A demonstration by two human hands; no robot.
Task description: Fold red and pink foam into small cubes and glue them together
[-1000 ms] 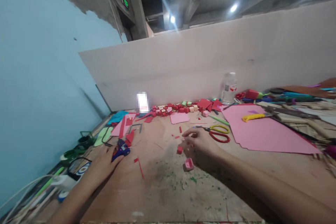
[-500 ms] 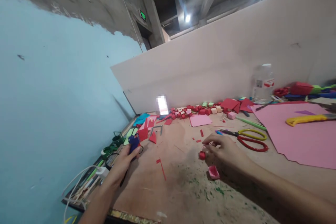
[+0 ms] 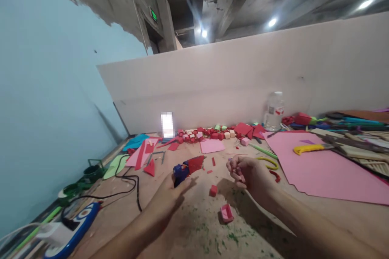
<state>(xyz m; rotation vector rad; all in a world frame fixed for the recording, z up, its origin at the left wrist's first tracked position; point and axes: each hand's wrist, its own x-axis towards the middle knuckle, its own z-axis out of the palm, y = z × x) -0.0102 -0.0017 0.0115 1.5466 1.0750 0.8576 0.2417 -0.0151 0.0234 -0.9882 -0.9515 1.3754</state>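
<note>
My left hand [image 3: 174, 194] is closed around a blue glue gun [image 3: 181, 172], held low over the table. A red paper piece [image 3: 197, 164] shows right at the gun's front; whether it is attached I cannot tell. My right hand [image 3: 247, 176] hovers to the right with its fingers curled together, and what they hold, if anything, I cannot make out. Between the hands lies a small red paper cube [image 3: 213, 190]. Nearer to me sits a small open pink paper box [image 3: 226, 213]. Scissors with yellow and red handles [image 3: 269, 163] are partly hidden behind my right hand.
Many small paper cubes [image 3: 206, 134] line the back by the partition. A large pink sheet [image 3: 322, 178] bears a yellow-handled knife [image 3: 308, 149] at right. A bottle [image 3: 274, 111] stands behind. Black cord [image 3: 133, 188] and a blue-white power strip [image 3: 82, 222] lie left.
My left hand has brought the glue gun rightward, toward the middle of the table, and the red paper piece has shifted along with it. My right hand has lifted away from the red cube.
</note>
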